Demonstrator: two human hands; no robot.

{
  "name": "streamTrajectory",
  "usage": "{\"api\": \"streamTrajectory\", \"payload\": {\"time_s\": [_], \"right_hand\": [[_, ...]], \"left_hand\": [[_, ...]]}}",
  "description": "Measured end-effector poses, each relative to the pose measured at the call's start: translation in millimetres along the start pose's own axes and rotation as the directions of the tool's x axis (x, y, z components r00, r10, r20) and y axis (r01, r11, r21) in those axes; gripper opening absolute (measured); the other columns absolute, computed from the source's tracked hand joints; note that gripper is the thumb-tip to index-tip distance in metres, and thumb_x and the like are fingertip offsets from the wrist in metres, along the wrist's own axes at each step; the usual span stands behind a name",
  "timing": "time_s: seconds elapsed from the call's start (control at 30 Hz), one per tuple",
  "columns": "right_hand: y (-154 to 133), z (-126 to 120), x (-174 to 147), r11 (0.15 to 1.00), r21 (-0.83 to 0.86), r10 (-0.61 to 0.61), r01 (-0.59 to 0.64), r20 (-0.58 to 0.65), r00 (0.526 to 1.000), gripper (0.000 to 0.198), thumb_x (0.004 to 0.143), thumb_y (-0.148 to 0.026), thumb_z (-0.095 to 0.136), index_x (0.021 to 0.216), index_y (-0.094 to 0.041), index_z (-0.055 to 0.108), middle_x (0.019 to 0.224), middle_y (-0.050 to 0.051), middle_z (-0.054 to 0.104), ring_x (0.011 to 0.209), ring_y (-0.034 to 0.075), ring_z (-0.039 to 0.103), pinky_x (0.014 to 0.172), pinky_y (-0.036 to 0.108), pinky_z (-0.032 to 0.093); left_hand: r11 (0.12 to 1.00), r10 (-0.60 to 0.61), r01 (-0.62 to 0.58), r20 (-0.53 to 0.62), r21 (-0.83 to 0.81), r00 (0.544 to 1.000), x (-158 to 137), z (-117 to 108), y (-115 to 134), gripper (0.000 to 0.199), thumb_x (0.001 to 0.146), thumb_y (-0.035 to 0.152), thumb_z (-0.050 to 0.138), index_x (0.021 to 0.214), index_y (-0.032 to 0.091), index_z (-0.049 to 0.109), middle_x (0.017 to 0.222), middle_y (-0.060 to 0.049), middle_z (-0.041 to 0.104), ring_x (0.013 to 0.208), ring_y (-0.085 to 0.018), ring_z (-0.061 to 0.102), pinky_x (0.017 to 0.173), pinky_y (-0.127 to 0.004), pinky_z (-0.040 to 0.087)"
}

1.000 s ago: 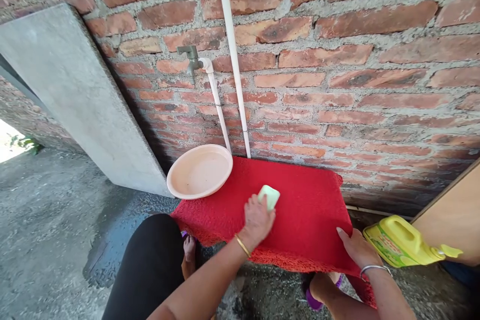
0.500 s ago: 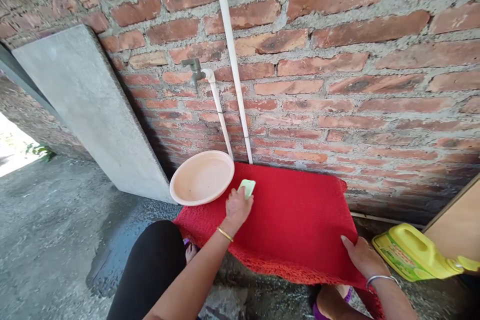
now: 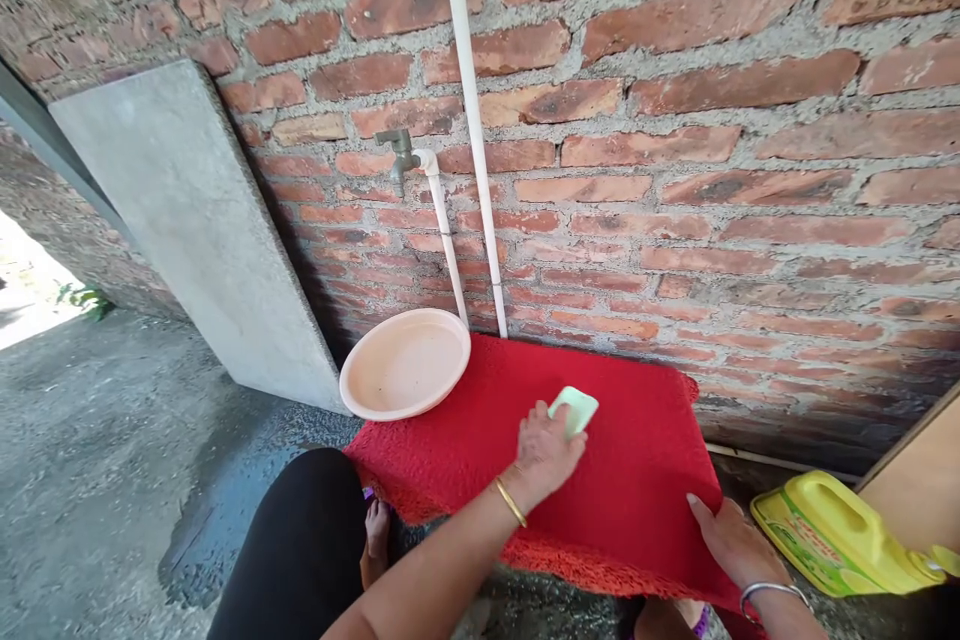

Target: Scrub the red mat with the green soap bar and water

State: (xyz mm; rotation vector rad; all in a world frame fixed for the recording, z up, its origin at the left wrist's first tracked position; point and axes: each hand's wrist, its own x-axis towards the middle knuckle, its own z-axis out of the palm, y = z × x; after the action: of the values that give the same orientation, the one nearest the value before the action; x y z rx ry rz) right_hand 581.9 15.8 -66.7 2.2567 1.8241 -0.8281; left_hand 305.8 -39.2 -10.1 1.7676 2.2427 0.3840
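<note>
My left hand (image 3: 551, 452), with a gold bangle on the wrist, is closed on a pale green bar of soap (image 3: 576, 410). The soap lies against the smooth red face of a rug (image 3: 630, 480), right of its middle. Shaggy red-orange pile shows along the rug's hanging near edge. At the near right edge, my right hand (image 3: 739, 540) grips the rug, thumb on top; its other fingers are partly hidden. A pale pink basin (image 3: 409, 370) sits tilted at the rug's left end. Whatever supports the rug is hidden under it.
A tap (image 3: 397, 158) on a white pipe (image 3: 446, 250) stands out from the brick wall above the basin. To the left a grey slab (image 3: 202, 230) leans on the wall. A yellow detergent jug (image 3: 844, 535) lies at the right. The concrete floor (image 3: 97, 460) is partly wet.
My left hand has slid the soap rightward and a little nearer across the rug. My right hand keeps its hold at the edge. The view has shifted slightly.
</note>
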Motion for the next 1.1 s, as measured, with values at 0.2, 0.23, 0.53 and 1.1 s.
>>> {"api": "streamTrajectory", "payload": {"time_s": [0.2, 0.23, 0.53, 1.1], "right_hand": [[-1, 0, 0, 1.0, -0.003, 0.007, -0.007, 0.043, 0.999, 0.056, 0.101, -0.051, 0.019, 0.109, -0.014, 0.061, 0.125, 0.03, 0.068, 0.119, 0.034, 0.069, 0.105, 0.043, 0.05], [-2, 0, -1, 1.0, 0.002, 0.006, -0.006, 0.038, 0.999, 0.056, 0.101, -0.051, 0.02, 0.11, -0.013, 0.061, 0.125, 0.03, 0.068, 0.118, 0.035, 0.07, 0.105, 0.044, 0.05], [-1, 1, 2, 0.999, -0.02, 0.044, -0.044, 0.04, 0.998, 0.058, 0.101, -0.049, 0.014, 0.11, -0.016, 0.061, 0.128, 0.029, 0.067, 0.12, 0.034, 0.069, 0.105, 0.043, 0.05], [-2, -1, -1, 1.0, -0.021, 0.02, -0.019, 0.062, 0.998, 0.058, 0.101, -0.047, 0.019, 0.117, -0.008, 0.059, 0.125, 0.032, 0.068, 0.118, 0.035, 0.07, 0.103, 0.045, 0.049]], "left_hand": [[0.928, -0.325, 0.35, -0.178, 0.13, 0.929, 45, -43, -82, 0.049, 0.1, 0.041, 0.05, 0.143, 0.019, 0.054, 0.126, -0.016, 0.063, 0.113, -0.028, 0.063, 0.091, -0.039, 0.051], [0.921, -0.341, 0.367, -0.184, 0.133, 0.922, 49, -42, -86, 0.048, 0.1, 0.04, 0.05, 0.143, 0.018, 0.054, 0.125, -0.017, 0.063, 0.112, -0.029, 0.064, 0.09, -0.039, 0.052], [0.997, 0.036, -0.036, 0.0, 0.069, 0.999, 15, 33, 19, 0.058, 0.092, 0.051, 0.06, 0.144, 0.026, 0.056, 0.141, -0.017, 0.056, 0.127, -0.035, 0.056, 0.106, -0.049, 0.045], [0.954, -0.245, 0.268, -0.159, 0.138, 0.956, 60, -1, -43, 0.053, 0.097, 0.043, 0.054, 0.145, 0.02, 0.055, 0.133, -0.018, 0.058, 0.12, -0.031, 0.059, 0.096, -0.041, 0.049]]}}
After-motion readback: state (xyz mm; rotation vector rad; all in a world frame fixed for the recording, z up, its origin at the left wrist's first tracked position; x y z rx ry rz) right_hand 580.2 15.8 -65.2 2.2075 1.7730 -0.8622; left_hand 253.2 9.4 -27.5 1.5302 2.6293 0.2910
